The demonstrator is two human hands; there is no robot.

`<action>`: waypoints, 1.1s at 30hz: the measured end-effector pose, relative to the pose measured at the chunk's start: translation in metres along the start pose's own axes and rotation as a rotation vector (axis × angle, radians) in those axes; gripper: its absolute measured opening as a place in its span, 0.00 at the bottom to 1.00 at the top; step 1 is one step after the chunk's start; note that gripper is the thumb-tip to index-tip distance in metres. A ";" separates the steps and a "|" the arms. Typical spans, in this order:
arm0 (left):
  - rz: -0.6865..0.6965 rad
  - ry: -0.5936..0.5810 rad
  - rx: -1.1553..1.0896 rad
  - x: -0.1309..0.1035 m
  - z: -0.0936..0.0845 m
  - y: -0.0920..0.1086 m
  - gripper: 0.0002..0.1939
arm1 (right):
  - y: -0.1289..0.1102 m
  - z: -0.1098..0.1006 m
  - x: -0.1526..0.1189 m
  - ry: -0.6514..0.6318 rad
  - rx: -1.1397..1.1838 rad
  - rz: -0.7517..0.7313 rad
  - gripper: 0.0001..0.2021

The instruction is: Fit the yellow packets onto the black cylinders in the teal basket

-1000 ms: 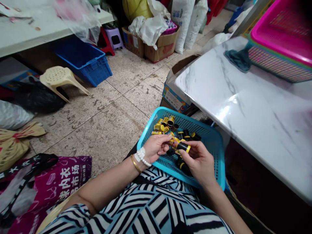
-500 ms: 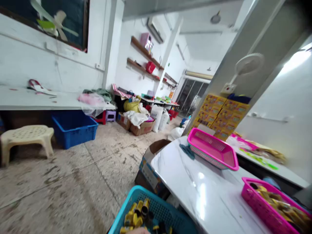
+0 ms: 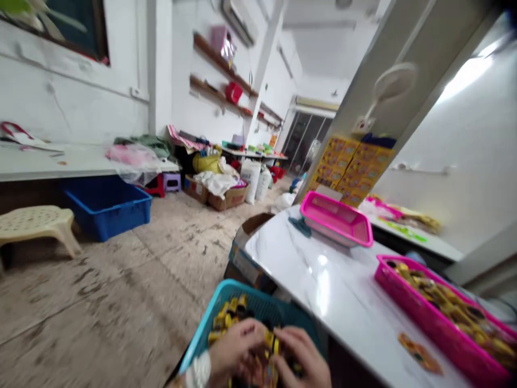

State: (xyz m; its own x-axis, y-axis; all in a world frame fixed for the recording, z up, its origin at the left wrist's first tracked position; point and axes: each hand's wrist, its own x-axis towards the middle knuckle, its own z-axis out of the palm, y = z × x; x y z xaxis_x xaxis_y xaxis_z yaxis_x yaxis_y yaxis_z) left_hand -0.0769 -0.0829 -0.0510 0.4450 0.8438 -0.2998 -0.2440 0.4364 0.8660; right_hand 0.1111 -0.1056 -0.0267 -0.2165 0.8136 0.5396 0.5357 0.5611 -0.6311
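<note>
The left hand (image 3: 238,345) and the right hand (image 3: 302,355) are close together over the blue basket (image 3: 202,334). Their fingers are bent, and bits of yellow and black show between them. It is too blurry to tell if either hand is gripping one of the little tubes (image 3: 232,312).

The tubes lie in a messy heap in the blue basket. Many are yellow, and some dark round ends show too. The hands hide part of the heap, so I can't count them. My guess is that the job is part way along, because there are lots of tubes here by the hands.

Off to the right, a long pink basket (image 3: 424,318) sits on the white worktop (image 3: 343,312). It has a big pile of yellow and dark things (image 3: 444,304) in it that look like more tubes. I can't tell which pile is done and which one is left to do.

A flat orange thing (image 3: 420,353) lies on the worktop just beside the long basket. It is too blurry to name. Farther back is another pink basket (image 3: 335,218), with a dark cloth (image 3: 300,226) beside it.
</note>
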 end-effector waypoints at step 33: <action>0.049 -0.098 0.288 -0.050 0.009 -0.014 0.28 | -0.022 0.012 -0.057 0.069 0.315 0.249 0.09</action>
State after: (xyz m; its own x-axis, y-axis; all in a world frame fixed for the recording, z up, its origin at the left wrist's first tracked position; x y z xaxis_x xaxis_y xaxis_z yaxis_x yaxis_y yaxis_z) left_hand -0.0874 -0.1341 -0.0448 0.5232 0.8214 -0.2273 -0.0193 0.2780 0.9604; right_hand 0.1020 -0.1622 -0.0504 -0.0504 0.9243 0.3784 0.2863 0.3764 -0.8811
